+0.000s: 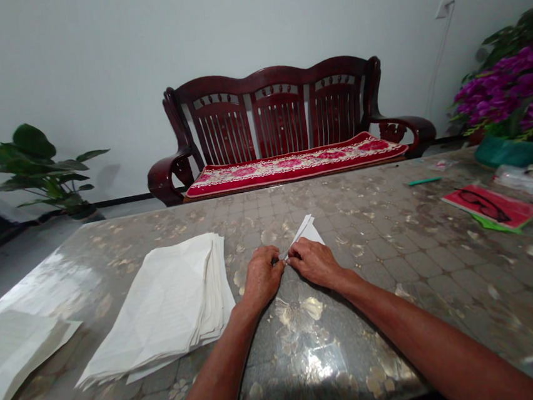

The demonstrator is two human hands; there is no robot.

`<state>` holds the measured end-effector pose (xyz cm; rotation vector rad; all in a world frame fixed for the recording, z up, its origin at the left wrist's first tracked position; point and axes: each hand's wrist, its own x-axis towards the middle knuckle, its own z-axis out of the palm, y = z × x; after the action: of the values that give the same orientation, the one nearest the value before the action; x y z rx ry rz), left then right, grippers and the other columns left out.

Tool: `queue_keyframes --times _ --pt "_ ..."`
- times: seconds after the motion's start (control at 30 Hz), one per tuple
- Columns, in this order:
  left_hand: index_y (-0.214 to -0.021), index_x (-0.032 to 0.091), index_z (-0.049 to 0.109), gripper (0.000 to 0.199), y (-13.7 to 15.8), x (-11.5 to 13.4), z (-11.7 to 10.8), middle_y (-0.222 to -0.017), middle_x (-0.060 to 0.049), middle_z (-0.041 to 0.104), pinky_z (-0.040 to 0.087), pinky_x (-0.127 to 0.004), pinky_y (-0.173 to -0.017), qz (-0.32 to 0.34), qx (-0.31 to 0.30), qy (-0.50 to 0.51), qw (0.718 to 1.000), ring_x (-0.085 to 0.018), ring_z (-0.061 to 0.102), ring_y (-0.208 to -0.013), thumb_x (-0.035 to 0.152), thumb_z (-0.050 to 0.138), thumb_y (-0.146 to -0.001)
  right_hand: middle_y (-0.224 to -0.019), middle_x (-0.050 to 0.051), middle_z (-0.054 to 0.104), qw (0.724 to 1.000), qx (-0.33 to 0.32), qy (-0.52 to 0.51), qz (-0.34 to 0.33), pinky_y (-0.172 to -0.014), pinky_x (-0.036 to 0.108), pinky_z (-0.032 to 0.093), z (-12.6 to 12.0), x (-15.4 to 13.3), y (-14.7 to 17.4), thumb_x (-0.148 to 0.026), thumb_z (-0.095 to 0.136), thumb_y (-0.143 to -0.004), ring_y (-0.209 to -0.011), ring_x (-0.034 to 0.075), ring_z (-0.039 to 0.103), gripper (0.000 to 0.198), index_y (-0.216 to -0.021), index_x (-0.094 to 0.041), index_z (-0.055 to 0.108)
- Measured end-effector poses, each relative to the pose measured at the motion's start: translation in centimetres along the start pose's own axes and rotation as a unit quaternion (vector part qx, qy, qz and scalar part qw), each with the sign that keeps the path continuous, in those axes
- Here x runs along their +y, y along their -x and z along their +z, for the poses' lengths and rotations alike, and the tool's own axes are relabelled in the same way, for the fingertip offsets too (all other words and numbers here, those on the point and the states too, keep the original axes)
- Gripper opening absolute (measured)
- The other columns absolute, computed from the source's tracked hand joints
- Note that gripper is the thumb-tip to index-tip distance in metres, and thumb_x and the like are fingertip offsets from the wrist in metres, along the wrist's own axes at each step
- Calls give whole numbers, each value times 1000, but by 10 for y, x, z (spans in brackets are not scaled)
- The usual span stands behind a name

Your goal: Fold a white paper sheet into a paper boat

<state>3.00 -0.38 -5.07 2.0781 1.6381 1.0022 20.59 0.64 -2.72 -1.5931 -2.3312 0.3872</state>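
A small piece of folded white paper (314,233) lies on the patterned tabletop, its pointed end facing away from me. My right hand (314,261) covers its near part, with thumb and fingers pinched on the fold. From the other side my left hand (262,276) meets it, thumb and fingertips closed together at the paper's near corner. Both thumbs nearly touch there. The near edge of the paper is hidden under my fingers. Left of my left hand sits a thick stack of white sheets (163,298), slightly uneven at its edges.
More paper sheets (17,350) lie at the table's left edge. On the right are a green pen (425,181), eyeglasses on a red booklet (512,204), and purple flowers in a green pot (516,149). A wooden bench (281,110) stands behind the table (381,315), a leafy plant (51,170) at left.
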Motion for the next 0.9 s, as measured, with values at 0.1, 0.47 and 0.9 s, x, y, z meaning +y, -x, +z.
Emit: queue_keyframes --times 0.1,0.47,0.9 --pt "-82 19 68 10 1 -1 0 -103 -6 72 49 -36 -95 3 -1 2 1000 -22 63 -103 9 69 -79 -100 4 68 1000 2 0 2 -72 27 39 -1 -1 0 -40 60 -94 -93 20 63 19 -99 -23 69" --pt "-80 20 64 9 2 -4 3 -101 -6 71 49 -38 -95 18 5 14 1000 -22 63 -101 13 70 -78 -101 4 72 999 -4 -32 -15 -77 26 40 -1 10 -6 -26 58 -89 -95 19 64 16 -97 -23 73" --pt "-80 20 64 7 2 0 3 -100 -5 70 47 -38 -97 18 8 -1 1000 -22 62 -102 16 69 -80 -98 6 73 997 0 -69 -26 -81 25 42 -3 17 -9 -16 58 -84 -93 19 65 20 -94 -19 75"
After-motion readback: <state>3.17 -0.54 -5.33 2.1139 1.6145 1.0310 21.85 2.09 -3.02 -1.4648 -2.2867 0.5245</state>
